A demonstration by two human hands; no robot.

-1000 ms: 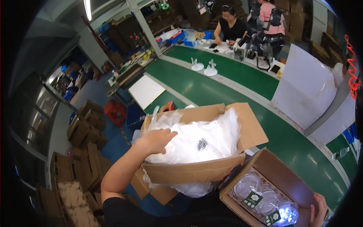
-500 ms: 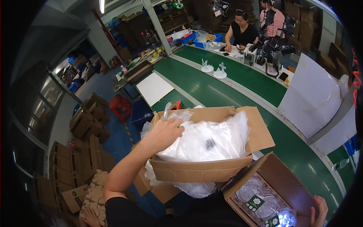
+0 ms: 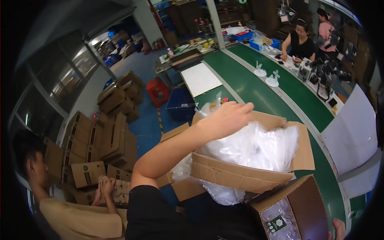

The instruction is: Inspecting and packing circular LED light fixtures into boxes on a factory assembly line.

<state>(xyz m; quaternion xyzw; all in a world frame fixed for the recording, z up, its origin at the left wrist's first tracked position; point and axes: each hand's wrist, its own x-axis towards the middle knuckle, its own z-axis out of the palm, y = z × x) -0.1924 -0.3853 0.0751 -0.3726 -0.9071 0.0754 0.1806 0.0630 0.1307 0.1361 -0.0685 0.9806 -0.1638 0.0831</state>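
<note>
My left hand (image 3: 229,119) is over an open carton (image 3: 240,172) lined with a clear plastic bag (image 3: 266,148). Its fingers are bent and bunched; the fingertips are turned away, so whatever they hold is hidden. Loose plastic stands up beside that wrist and hangs below the carton's near side. At lower right, my right hand (image 3: 339,229) has its fingers closed at the outer edge of a second open carton (image 3: 298,196). Inside that one lie clear round pieces (image 3: 282,212) in plastic, with a green card (image 3: 277,225).
A green conveyor belt (image 3: 236,76) bears two white figurines (image 3: 272,79). A co-worker (image 3: 80,216) at left grips a brown moulded-pulp tray (image 3: 120,192). Stacked cartons (image 3: 116,140), a red stool (image 3: 157,91) and a blue bin (image 3: 180,106) stand on the left. Another person sits across the belt.
The view has swung left, bringing the co-worker into sight. My left hand has risen and moved right across the bag's top. My right hand stays beside the second carton.
</note>
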